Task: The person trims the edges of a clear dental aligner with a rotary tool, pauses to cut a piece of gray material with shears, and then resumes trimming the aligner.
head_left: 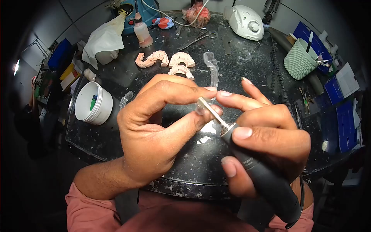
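Note:
My left hand [154, 123] pinches a clear dental aligner [211, 67] between thumb and index finger. One arm of the aligner stands up past the fingertips, and part of its edge shows beside the thumb. My right hand [270, 139] is wrapped round a black rotary handpiece [266, 181], its cord hanging at the wrist. The handpiece's metal shank [212, 111] points up and left, with its tip right at the aligner's edge. My right index fingertip meets the left one. Just beyond the left hand lie pinkish dental models [182, 59].
A white tub [104, 110] stands at left. Other clear aligner pieces [244, 57] lie on the black table [185, 181]. Scissors [199, 39], a bottle [143, 34] and a white control box [246, 22] are at the back. A green basket [298, 62] stands at right.

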Available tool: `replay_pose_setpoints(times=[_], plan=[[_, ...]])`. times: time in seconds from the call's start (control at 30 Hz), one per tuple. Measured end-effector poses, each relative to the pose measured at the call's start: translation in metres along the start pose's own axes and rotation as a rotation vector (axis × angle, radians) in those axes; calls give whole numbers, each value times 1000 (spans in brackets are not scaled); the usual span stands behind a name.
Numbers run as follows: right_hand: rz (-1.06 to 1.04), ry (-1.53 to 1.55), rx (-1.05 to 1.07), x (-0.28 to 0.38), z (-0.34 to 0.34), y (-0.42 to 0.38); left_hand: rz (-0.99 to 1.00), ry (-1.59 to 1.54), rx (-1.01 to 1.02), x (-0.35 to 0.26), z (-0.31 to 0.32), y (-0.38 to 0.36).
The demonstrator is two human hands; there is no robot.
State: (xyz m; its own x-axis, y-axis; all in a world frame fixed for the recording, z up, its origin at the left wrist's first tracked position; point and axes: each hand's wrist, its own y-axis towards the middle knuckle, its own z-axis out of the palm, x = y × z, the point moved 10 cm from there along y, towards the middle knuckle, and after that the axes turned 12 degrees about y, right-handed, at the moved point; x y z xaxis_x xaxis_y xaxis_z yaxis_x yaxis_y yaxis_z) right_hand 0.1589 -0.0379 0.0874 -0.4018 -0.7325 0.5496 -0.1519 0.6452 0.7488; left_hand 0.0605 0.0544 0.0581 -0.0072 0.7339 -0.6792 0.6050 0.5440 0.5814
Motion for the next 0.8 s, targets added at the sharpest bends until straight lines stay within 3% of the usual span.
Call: replay_pose_setpoints(times=[0.1,0.3,0.37,0.53,0.6,0.63,0.7,0.8], plan=[[21,8,-34,-1,-5,-1,-104,-121,-29,7,2,-1],[11,36,-32,-1,-7,-1,-107,-158,-64,8,0,0],[17,39,6,1,-4,-1,34,-26,-55,-3,-3,3],[9,55,-92,1,-13,-1,-25,-104,-70,2,-3,2],[52,15,125,4,0,3,2,-65,-64,0,-3,3],[51,15,125,3,1,2,-2,-77,-68,0,-3,3],[20,23,0,4,-5,0,-5,-89,-73,0,-4,3],[57,-11,-24,8,-12,2,-34,-114,-62,2,-2,3]])
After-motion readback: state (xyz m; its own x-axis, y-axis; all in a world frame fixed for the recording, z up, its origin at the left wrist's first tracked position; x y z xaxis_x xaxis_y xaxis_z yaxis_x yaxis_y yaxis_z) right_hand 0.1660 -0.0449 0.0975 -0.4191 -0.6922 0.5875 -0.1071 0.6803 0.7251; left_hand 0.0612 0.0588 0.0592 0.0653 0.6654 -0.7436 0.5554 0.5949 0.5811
